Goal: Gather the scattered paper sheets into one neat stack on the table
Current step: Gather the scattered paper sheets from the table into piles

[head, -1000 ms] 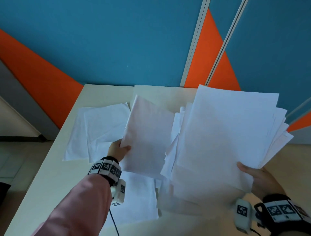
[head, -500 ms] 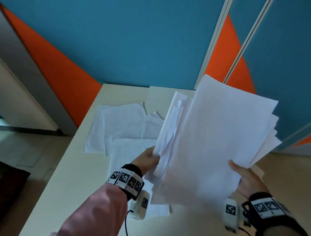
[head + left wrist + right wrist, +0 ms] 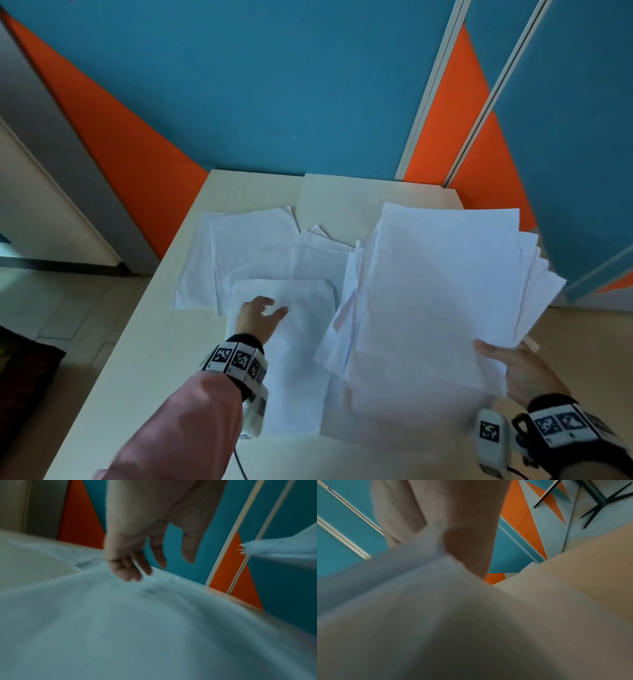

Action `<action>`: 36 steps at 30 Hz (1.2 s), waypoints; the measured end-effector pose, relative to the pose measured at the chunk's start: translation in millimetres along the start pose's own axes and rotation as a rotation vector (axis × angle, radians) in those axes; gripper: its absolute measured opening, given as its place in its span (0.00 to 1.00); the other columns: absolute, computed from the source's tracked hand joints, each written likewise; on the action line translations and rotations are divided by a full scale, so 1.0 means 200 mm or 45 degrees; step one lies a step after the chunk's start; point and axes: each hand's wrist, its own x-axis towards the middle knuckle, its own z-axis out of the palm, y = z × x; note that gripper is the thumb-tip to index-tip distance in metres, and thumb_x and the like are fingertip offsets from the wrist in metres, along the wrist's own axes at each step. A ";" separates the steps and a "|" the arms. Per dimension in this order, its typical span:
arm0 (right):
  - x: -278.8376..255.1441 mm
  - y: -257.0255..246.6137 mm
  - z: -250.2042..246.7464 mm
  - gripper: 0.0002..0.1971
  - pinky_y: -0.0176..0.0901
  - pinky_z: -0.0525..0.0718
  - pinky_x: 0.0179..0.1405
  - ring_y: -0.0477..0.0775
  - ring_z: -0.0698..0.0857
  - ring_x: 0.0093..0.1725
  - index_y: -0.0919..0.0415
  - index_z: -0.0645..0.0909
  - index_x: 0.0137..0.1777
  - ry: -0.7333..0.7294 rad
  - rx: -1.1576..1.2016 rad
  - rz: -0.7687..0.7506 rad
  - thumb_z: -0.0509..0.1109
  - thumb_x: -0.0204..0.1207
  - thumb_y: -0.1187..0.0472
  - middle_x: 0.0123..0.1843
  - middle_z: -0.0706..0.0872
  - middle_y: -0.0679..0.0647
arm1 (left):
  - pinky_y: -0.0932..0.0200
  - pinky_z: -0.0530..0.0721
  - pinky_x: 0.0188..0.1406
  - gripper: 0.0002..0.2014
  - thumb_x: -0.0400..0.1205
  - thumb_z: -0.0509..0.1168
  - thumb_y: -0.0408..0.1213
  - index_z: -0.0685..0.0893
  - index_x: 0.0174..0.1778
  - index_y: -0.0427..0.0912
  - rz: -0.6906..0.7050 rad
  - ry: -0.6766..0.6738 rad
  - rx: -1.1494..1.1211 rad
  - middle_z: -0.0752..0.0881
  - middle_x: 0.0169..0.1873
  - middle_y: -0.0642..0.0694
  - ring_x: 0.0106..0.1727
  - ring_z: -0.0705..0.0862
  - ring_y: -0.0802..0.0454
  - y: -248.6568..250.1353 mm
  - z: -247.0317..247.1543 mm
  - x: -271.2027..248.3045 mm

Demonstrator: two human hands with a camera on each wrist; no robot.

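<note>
My right hand [image 3: 510, 366] grips a thick, uneven bundle of white sheets [image 3: 438, 294] by its near right corner, held tilted above the right side of the table [image 3: 219, 192]. The thumb lies on top of the bundle [image 3: 423, 601] in the right wrist view. My left hand [image 3: 262, 317] hovers empty with loose, spread fingers [image 3: 130, 573] over a single white sheet [image 3: 301, 342] lying on the table. Several more loose sheets [image 3: 246, 246] lie overlapping further back on the left.
The cream table meets a blue and orange wall [image 3: 274, 85] at the back. Its left edge drops to a tiled floor [image 3: 51, 325]. A bare strip of tabletop shows at the far end.
My left hand has let go of the sheet it passed into the bundle and moved left and down over the sheets on the table. The right hand still holds the bundle, now lower.
</note>
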 end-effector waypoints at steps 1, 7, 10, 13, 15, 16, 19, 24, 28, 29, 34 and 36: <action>0.00 0.00 -0.02 0.15 0.45 0.77 0.58 0.57 0.85 0.49 0.72 0.80 0.63 0.020 -0.024 0.017 0.67 0.77 0.69 0.58 0.86 0.61 | 0.52 0.76 0.59 0.23 0.74 0.72 0.48 0.80 0.62 0.43 -0.073 0.102 0.132 0.77 0.64 0.37 0.64 0.78 0.39 -0.04 -0.02 0.01; 0.00 0.00 -0.11 0.07 0.43 0.88 0.34 0.58 0.91 0.38 0.65 0.86 0.42 0.055 -0.004 0.081 0.66 0.78 0.70 0.36 0.93 0.51 | 0.43 0.72 0.65 0.47 0.61 0.81 0.49 0.64 0.72 0.40 -0.441 0.284 0.380 0.67 0.67 0.31 0.69 0.68 0.34 -0.20 -0.02 0.01; 0.01 0.02 -0.13 0.11 0.50 0.89 0.49 0.59 0.91 0.47 0.59 0.92 0.39 0.010 -0.001 0.084 0.82 0.60 0.54 0.50 0.92 0.58 | 0.44 0.71 0.68 0.52 0.62 0.82 0.44 0.58 0.74 0.30 -0.494 0.255 0.305 0.70 0.70 0.27 0.72 0.71 0.33 -0.22 -0.01 0.04; 0.05 0.05 -0.13 0.34 0.57 0.84 0.59 0.59 0.90 0.52 0.52 0.93 0.43 -0.067 0.025 0.085 0.89 0.31 0.42 0.53 0.92 0.56 | 0.45 0.76 0.67 0.48 0.62 0.82 0.44 0.64 0.72 0.28 -0.515 0.190 0.265 0.78 0.67 0.31 0.69 0.77 0.35 -0.22 -0.04 0.08; 0.08 0.05 -0.12 0.42 0.59 0.82 0.63 0.60 0.89 0.55 0.57 0.91 0.49 -0.100 0.066 0.087 0.90 0.28 0.44 0.56 0.91 0.58 | 0.46 0.73 0.70 0.41 0.62 0.80 0.48 0.73 0.67 0.32 -0.550 0.165 0.346 0.78 0.67 0.33 0.69 0.76 0.36 -0.21 -0.04 0.09; 0.09 0.05 -0.11 0.47 0.62 0.79 0.67 0.62 0.88 0.58 0.60 0.88 0.56 -0.093 0.062 0.076 0.90 0.30 0.44 0.59 0.89 0.59 | 0.46 0.72 0.71 0.37 0.64 0.79 0.48 0.76 0.65 0.33 -0.568 0.165 0.394 0.76 0.67 0.34 0.69 0.74 0.36 -0.20 -0.03 0.08; 0.09 0.05 -0.07 0.57 0.65 0.71 0.74 0.65 0.83 0.65 0.65 0.81 0.66 -0.109 0.081 0.038 0.90 0.30 0.46 0.64 0.86 0.62 | 0.51 0.78 0.62 0.25 0.70 0.74 0.42 0.81 0.59 0.32 -0.486 0.124 0.423 0.81 0.61 0.33 0.62 0.79 0.37 -0.16 -0.01 0.06; 0.09 0.01 -0.05 0.58 0.65 0.71 0.74 0.64 0.83 0.66 0.66 0.79 0.67 -0.093 0.092 0.023 0.90 0.29 0.46 0.64 0.86 0.62 | 0.52 0.78 0.53 0.17 0.77 0.68 0.36 0.83 0.59 0.31 -0.222 0.116 0.227 0.86 0.57 0.32 0.57 0.83 0.36 -0.10 0.00 0.05; 0.10 0.03 -0.09 0.57 0.64 0.74 0.71 0.65 0.84 0.63 0.67 0.81 0.65 -0.070 0.091 0.027 0.90 0.29 0.45 0.62 0.87 0.63 | 0.58 0.72 0.40 0.11 0.78 0.68 0.37 0.84 0.47 0.31 -0.060 0.088 0.093 0.87 0.43 0.34 0.47 0.85 0.37 0.03 0.03 0.07; 0.08 0.02 -0.09 0.56 0.62 0.76 0.69 0.64 0.85 0.61 0.67 0.82 0.63 -0.070 0.077 0.026 0.90 0.28 0.45 0.61 0.88 0.63 | 0.58 0.72 0.40 0.10 0.78 0.68 0.37 0.84 0.46 0.32 -0.046 0.077 0.076 0.87 0.42 0.34 0.46 0.84 0.38 0.07 0.05 0.09; 0.08 0.00 -0.12 0.42 0.57 0.82 0.60 0.65 0.87 0.56 0.70 0.81 0.63 -0.117 0.088 0.085 0.87 0.45 0.56 0.60 0.87 0.66 | 0.52 0.77 0.57 0.21 0.76 0.70 0.42 0.82 0.62 0.35 -0.047 0.068 0.214 0.83 0.60 0.34 0.61 0.80 0.36 0.22 0.19 0.21; 0.09 0.02 -0.15 0.48 0.57 0.86 0.56 0.63 0.89 0.53 0.67 0.83 0.58 -0.118 0.074 0.066 0.90 0.32 0.50 0.56 0.90 0.63 | 0.48 0.72 0.67 0.26 0.75 0.71 0.46 0.79 0.68 0.41 -0.111 0.054 0.388 0.73 0.68 0.34 0.68 0.72 0.35 0.25 0.24 0.24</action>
